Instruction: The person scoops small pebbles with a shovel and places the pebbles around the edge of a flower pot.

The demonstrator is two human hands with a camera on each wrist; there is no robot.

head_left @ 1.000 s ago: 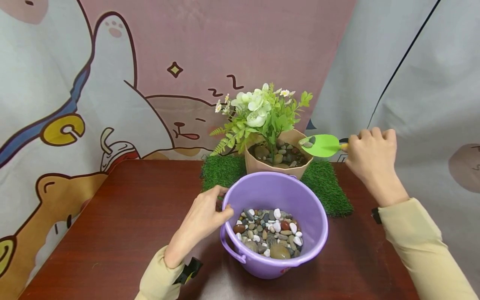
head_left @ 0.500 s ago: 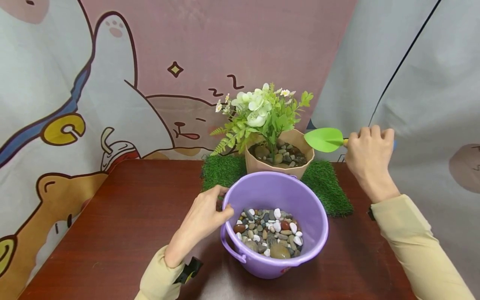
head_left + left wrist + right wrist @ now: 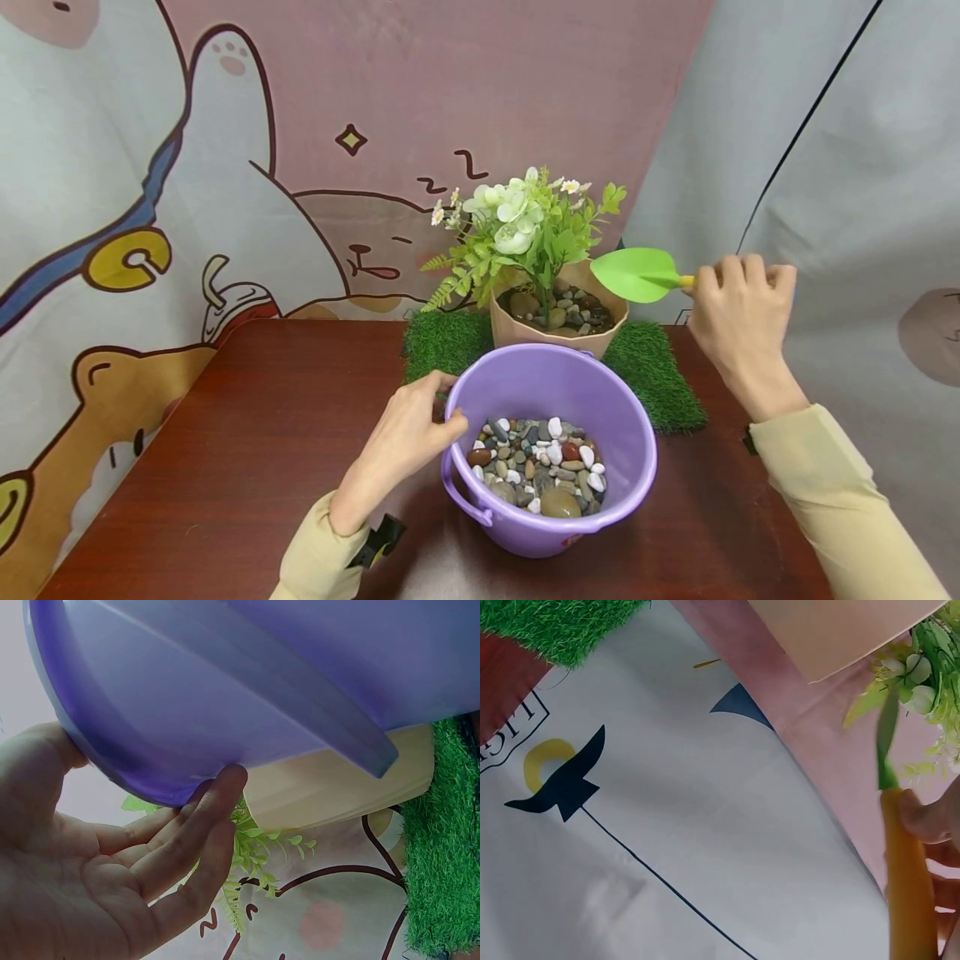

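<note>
My right hand (image 3: pixel 742 329) grips the handle of a green garden trowel (image 3: pixel 637 275), its blade raised by the right side of a beige flowerpot (image 3: pixel 525 335). No pebbles show on the blade. In the right wrist view, my fingers wrap the trowel's yellow-orange handle (image 3: pixel 909 877). White flowers with green leaves (image 3: pixel 517 225) rise from the pot, with wet stones (image 3: pixel 576 312) around the stem. A purple bucket (image 3: pixel 633 425) holds mixed pebbles (image 3: pixel 536 471). My left hand (image 3: pixel 405 433) holds the bucket's left rim between thumb and fingers; the left wrist view shows those fingertips against its outer wall.
Under the pot lies a green artificial grass mat (image 3: pixel 663 379). The bucket's handle (image 3: pixel 459 498) hangs down on its left side. Everything stands on a reddish-brown table (image 3: pixel 277 442), with a cartoon-printed cloth (image 3: pixel 405 83) behind it.
A second ago, pebbles lay on the trowel blade; half a second ago none showed there. Since then, my right hand has brought the blade slightly left and up over the pot's edge. My left hand stays put.
</note>
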